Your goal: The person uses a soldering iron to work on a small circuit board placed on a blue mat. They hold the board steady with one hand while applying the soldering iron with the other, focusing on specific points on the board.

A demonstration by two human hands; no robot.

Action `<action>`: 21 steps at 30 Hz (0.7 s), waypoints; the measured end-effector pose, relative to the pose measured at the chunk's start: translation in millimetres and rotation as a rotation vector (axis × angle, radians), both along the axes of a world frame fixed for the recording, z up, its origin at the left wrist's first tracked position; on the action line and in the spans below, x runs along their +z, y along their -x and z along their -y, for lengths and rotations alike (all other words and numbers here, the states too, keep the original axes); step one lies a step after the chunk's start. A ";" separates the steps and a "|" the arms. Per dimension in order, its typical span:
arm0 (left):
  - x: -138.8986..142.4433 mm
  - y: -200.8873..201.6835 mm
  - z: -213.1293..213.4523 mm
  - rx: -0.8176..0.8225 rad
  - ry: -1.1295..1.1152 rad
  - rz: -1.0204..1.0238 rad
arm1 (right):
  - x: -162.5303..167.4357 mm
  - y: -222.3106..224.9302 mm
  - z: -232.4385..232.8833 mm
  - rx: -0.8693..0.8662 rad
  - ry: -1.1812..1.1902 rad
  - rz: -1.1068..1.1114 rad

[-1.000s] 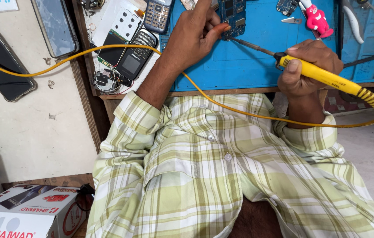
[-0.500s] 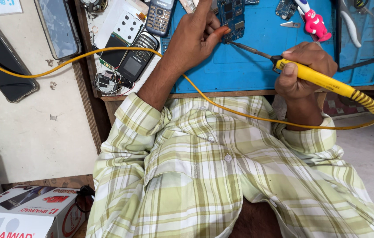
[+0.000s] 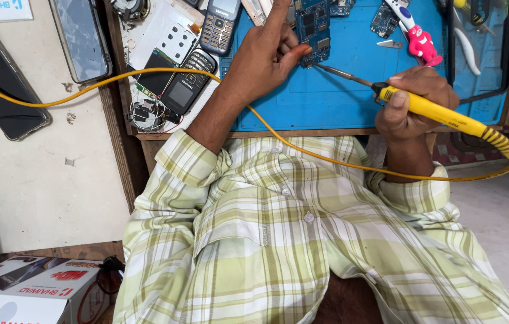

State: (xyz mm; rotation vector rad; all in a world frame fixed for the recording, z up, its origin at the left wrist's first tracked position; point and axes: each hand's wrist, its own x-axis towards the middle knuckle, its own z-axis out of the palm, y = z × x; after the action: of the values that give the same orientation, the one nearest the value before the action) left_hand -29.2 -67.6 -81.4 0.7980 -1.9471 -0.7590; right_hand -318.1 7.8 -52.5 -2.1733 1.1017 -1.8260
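1. The small blue rectangular circuit board lies at the upper middle of the frame on the blue rubber work mat, where the left hand pins its lower edge, apparently so it stays put.
2. The left fingers are curled, thumb pressed to the board, forefinger lifted clear.
3. The right hand is closed round the yellow-handled soldering iron, held like a pen so its dark tip angles toward the board's lower corner.
4. Its yellow cord loops across the checked shirt, off the mat.
5. Black keypad phones lie to the left on the table, pink-handled cutters upper right.
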 end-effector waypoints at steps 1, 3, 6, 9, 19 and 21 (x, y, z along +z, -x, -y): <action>0.6 0.0 0.0 0.000 -0.004 -0.002 | -0.4 0.0 0.4 -0.003 0.003 -0.008; 1.8 0.1 -0.1 0.001 -0.010 -0.006 | -0.6 0.2 0.4 -0.004 -0.004 -0.016; 3.1 0.2 -0.6 0.003 -0.026 0.002 | -0.7 0.3 -1.0 -0.012 -0.018 -0.026; 3.6 0.7 -0.6 -0.005 -0.041 0.001 | -0.6 0.1 -2.4 -0.019 -0.039 -0.023; 4.5 1.8 -0.3 -0.009 -0.026 -0.001 | 0.1 -2.7 -4.5 -0.019 -0.063 0.006; 4.5 1.9 -0.8 -0.019 -0.034 0.002 | 1.9 -2.8 -5.0 -0.011 -0.066 -0.015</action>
State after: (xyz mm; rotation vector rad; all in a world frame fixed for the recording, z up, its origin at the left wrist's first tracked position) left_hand -31.1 -66.8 -76.9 0.8017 -1.9503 -0.8043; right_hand -315.3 12.8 -50.6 -2.1516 1.1620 -1.7545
